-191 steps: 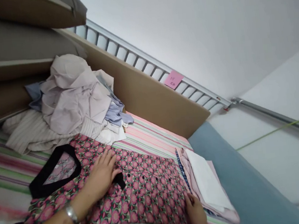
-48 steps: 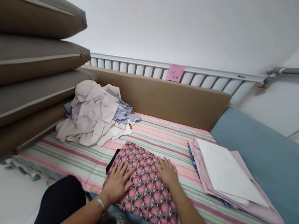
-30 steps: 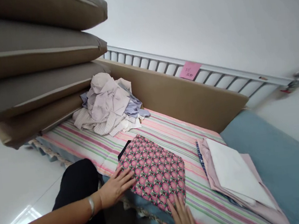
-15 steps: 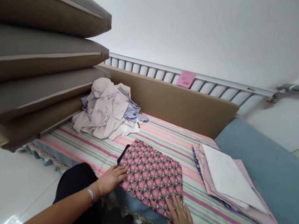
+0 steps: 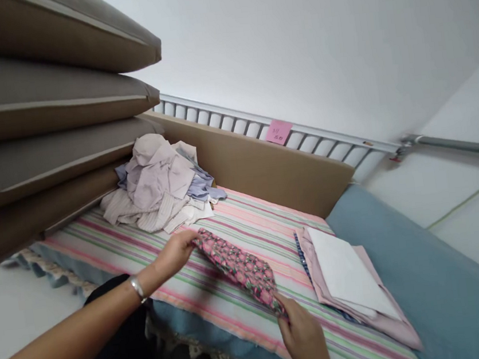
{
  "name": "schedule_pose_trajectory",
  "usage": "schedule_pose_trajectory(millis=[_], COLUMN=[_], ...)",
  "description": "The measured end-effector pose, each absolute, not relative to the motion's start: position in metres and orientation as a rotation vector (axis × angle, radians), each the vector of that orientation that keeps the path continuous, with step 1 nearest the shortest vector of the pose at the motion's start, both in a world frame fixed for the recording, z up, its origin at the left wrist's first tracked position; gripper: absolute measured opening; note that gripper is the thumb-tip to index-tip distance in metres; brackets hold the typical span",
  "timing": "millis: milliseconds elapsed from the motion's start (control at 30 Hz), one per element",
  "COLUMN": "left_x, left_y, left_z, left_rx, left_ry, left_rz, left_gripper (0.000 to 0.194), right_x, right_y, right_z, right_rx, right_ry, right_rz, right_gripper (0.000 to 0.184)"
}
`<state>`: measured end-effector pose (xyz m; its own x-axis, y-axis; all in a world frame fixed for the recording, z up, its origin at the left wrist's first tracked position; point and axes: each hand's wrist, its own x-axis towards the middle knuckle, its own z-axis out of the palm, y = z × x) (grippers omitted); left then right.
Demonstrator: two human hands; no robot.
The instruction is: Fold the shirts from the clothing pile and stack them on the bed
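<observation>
A pink floral cloth (image 5: 241,265), folded into a narrow shape, is stretched between my hands just above the striped sheet (image 5: 219,308). My left hand (image 5: 177,251), with a silver bangle at the wrist, pinches its left end. At the near right end, my right hand (image 5: 302,329) grips the other corner between thumb and fingers. To the right of my right hand lies a stack of folded clothes (image 5: 349,273), white on top, with pink and dark blue layers below. What kind of garment the floral cloth is, I cannot tell.
A heap of crumpled clothes (image 5: 159,177) lies at the back left, beside stacked brown cushions (image 5: 55,120). A brown board (image 5: 255,166) and a metal rail (image 5: 223,115) with a pink note (image 5: 279,132) run along the wall. Blue fabric (image 5: 404,258) covers the right side.
The floral cloth lay flat under my spread hands. Now both hands have taken hold of its ends, lifted it, and it shows as a narrower strip. The view has shifted slightly right.
</observation>
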<state>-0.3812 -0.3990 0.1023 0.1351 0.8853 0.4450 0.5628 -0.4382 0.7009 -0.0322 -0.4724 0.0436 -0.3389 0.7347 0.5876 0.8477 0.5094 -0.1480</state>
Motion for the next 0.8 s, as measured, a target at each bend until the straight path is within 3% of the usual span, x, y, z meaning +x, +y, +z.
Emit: schedule_pose_trajectory(millis=[167, 267, 400, 533, 633, 800], left_x=[-0.392, -0.380, -0.332, -0.268, -0.242, -0.288], left_y=[-0.381, -0.366, -0.322, -0.274, -0.264, -0.303], left_z=[0.204, 0.258, 0.281, 0.242, 0.186, 0.076], left_rx=[2.172, 2.439, 2.638, 2.648, 2.569, 2.181], left_ry=[1.479, 1.489, 1.412, 1.287, 1.260, 1.409], left_rz=[1.399, 1.369, 1.140, 1.014, 1.028, 1.102], left_gripper=[0.021, 0.020, 0.020, 0.021, 0.043, 0.048], right_x=[-0.082, -0.099, -0.097, -0.072, -0.041, 0.001], right_y=[-0.469, -0.467, -0.465, -0.451, -0.443, -0.441], right_z=[0.116, 0.137, 0.130, 0.084, 0.037, -0.008], right_rx=[-1.470, -1.364, -1.123, -1.094, -1.329, -1.634], right_ry=[-1.823, -1.487, -0.961, -0.716, -0.629, -0.621], right_rz=[0.429, 0.912, 1.483, 1.593, 1.551, 1.468], right_gripper=[0.034, 0.038, 0.053, 0.052, 0.046, 0.046])
